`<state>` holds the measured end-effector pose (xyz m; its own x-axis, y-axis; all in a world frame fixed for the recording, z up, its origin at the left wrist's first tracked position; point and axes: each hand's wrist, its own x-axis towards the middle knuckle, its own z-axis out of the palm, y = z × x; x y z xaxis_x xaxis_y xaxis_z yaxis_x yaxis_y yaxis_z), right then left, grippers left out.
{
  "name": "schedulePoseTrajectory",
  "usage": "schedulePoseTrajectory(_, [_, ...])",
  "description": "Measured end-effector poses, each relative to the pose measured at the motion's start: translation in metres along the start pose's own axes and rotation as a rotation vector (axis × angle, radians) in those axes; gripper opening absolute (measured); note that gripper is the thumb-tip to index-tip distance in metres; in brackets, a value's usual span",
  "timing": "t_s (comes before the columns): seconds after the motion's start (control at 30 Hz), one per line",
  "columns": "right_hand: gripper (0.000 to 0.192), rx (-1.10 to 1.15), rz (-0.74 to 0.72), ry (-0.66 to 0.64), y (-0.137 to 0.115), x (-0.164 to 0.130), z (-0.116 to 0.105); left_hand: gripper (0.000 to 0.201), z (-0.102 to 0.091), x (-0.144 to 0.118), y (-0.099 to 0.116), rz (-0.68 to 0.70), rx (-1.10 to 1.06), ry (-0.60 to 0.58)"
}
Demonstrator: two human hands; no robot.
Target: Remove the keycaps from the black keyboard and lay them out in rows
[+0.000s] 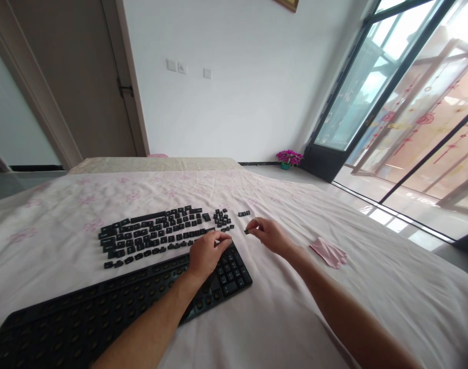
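Note:
A black keyboard frame (103, 307) lies across the near left of the cloth-covered table, most of its key sockets bare; only the number pad at its right end carries keys. Behind it, several loose black keycaps (157, 236) are laid out in rows. My left hand (208, 252) rests on the keyboard's far right corner, fingertips pressing down on the top of the number pad. My right hand (267, 234) hovers just right of the keyboard, pinching one small black keycap (246, 231) between thumb and fingers. A short row of keycaps (244, 213) sits just beyond it.
A pink folded cloth (329, 252) lies on the table to the right of my right hand. The white flowered tablecloth (295, 318) covers the whole table. A pot of magenta flowers (289, 159) stands on the floor by the glass doors.

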<state>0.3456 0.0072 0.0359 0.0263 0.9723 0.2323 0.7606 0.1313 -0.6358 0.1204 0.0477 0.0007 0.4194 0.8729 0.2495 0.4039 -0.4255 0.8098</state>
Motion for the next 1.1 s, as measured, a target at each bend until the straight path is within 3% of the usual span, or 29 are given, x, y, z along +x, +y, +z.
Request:
schedulePoseTrajectory(0.17, [0.008, 0.186, -0.129, 0.049, -0.040, -0.004, 0.024, 0.036, -0.003, 0.002, 0.000, -0.027, -0.545, -0.027])
schedulePoseTrajectory(0.3, [0.008, 0.293, -0.098, 0.116, -0.049, -0.005, 0.039, 0.034, -0.004, 0.001, 0.002, -0.067, -0.708, 0.042])
schedulePoseTrajectory(0.47, [0.012, 0.489, -0.036, 0.200, -0.042, -0.005, 0.052, 0.026, -0.004, -0.001, 0.005, -0.002, -0.610, 0.127])
schedulePoseTrajectory(0.67, [0.019, 0.676, 0.007, 0.194, -0.041, -0.008, 0.056, 0.023, -0.003, -0.003, 0.005, 0.064, -0.483, 0.157])
schedulePoseTrajectory(0.9, [0.015, 0.723, 0.088, 0.182, -0.050, -0.010, 0.056, 0.015, 0.000, -0.003, 0.003, 0.142, -0.373, 0.252])
schedulePoseTrajectory(1.1, [0.017, 0.760, 0.158, 0.172, -0.057, -0.010, 0.056, 0.009, -0.001, -0.003, 0.001, 0.304, -0.204, 0.382])
